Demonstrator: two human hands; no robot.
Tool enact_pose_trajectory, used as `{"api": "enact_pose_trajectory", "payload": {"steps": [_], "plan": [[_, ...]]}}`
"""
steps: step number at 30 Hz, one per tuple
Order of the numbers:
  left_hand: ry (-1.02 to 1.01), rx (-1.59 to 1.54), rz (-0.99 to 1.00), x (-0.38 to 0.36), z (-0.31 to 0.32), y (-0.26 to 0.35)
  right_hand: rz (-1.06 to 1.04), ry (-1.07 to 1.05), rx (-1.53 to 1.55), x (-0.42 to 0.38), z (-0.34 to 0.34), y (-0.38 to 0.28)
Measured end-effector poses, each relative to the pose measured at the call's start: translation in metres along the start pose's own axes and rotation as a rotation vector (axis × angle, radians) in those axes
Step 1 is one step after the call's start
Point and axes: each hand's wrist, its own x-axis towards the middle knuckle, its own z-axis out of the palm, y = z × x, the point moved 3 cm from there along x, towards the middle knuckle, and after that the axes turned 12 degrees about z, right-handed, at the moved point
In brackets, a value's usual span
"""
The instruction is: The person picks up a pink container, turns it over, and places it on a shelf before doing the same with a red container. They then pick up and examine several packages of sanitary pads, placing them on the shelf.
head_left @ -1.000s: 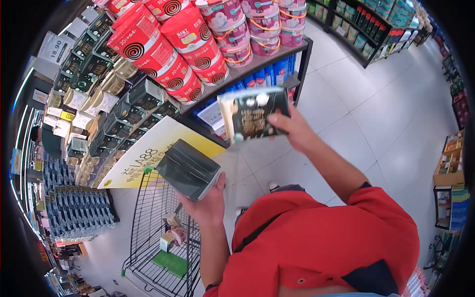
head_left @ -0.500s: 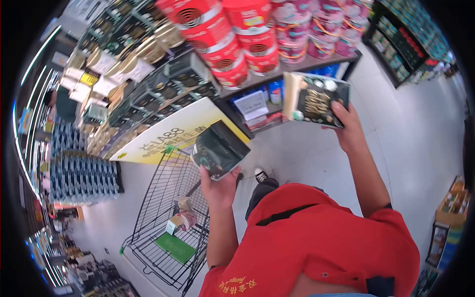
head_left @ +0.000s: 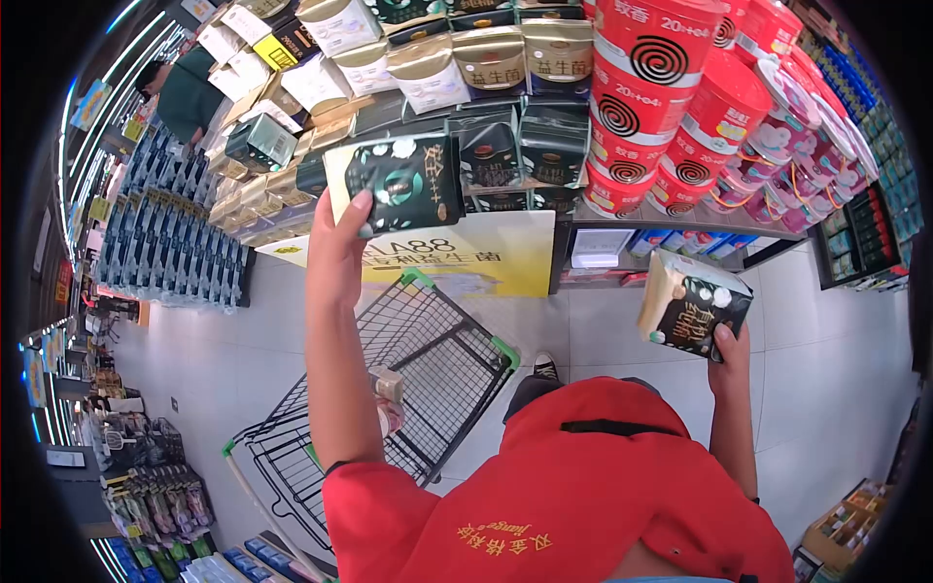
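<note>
Raised since the earlier frame, the left hand point(head_left: 342, 228) clamps its fingers on the left edge of a dark pack point(head_left: 413, 185), before stacked packs point(head_left: 486, 146) and above a wire cart point(head_left: 506, 353). Farther right, below red tubs point(head_left: 646, 102), a second pack point(head_left: 698, 303) (gold characters on its front) sits clamped in the right hand's point(head_left: 731, 358) fingers.

Dk-green pkg point(head_left: 413, 185) high in L hand point(head_left: 340, 230), blk-cream pkg point(head_left: 695, 305) tilted in R hand point(head_left: 732, 354)
</note>
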Motion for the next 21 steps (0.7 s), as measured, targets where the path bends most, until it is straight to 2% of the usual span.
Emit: {"api": "enact_pose_trajectory", "payload": {"steps": [7, 9, 11, 14, 19, 21], "plan": [[-0.044, 0.031, -0.024, 0.048, -0.005, 0.003, 0.022, 0.075, -0.004, 0.013, -0.017, 0.004], [0.102, 0.018, 0.113, 0.063, -0.011, 0.02, 0.02, 0.063, -0.013, 0.018, -0.018, 0.0], [0.206, -0.146, 0.209, 0.079, -0.025, 0.034, 0.007, 0.031, -0.011, 0.024, -0.021, 0.0], [0.442, -0.444, 0.135, 0.097, -0.049, 0.033, -0.006, -0.008, -0.001, 0.035, -0.023, -0.004], [0.442, -0.564, 0.062, 0.123, -0.045, 0.003, -0.018, -0.007, 0.055, 0.045, -0.031, -0.005], [0.276, -0.641, 0.138, 0.139, -0.039, -0.009, -0.009, -0.006, 0.07, 0.045, -0.033, -0.005]]}}
